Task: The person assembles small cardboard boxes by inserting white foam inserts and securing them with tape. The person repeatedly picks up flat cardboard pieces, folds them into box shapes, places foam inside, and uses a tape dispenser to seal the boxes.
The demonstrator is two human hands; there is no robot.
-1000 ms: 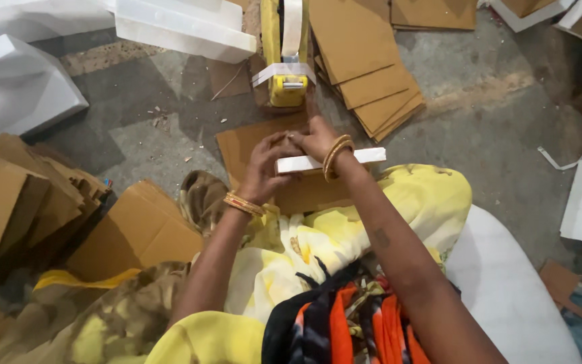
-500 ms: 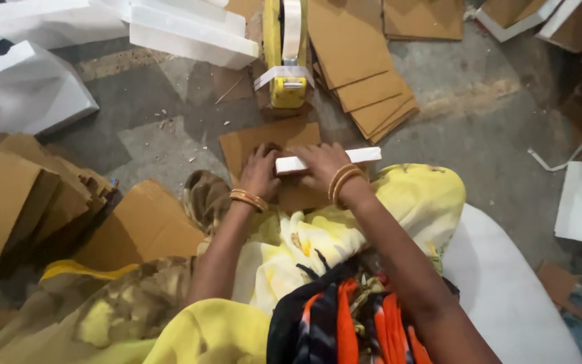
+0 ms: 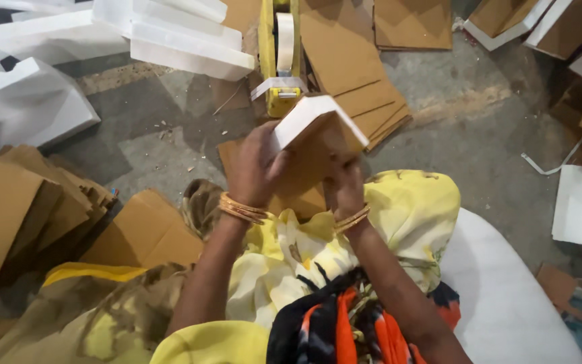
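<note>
So I'm sat on the floor w/ yellow floral cloth (image 3: 399,222) over my lap, and both hands are closed on a half-folded cardboard box (image 3: 318,135), white outside, brown inside, held up just over my knees. Left hand (image 3: 254,168) pinches the white flap at its left edge, right hand (image 3: 345,189) grips the lower brown part from underneath. Feels like it'd be light and stiff-ish but creases easy, so imo best held along the fold lines and edges, not the middle of a panel. Left of me there's a pile of brown cardboard sheets (image 3: 28,209). Right behind the box sits a yellow tape dispenser (image 3: 281,54) w/ a white roll, next to it a fanned stack of brown blanks (image 3: 365,87). Farther back-left are white folded boxes (image 3: 176,40), far right more white-edged trays (image 3: 540,27).
</note>
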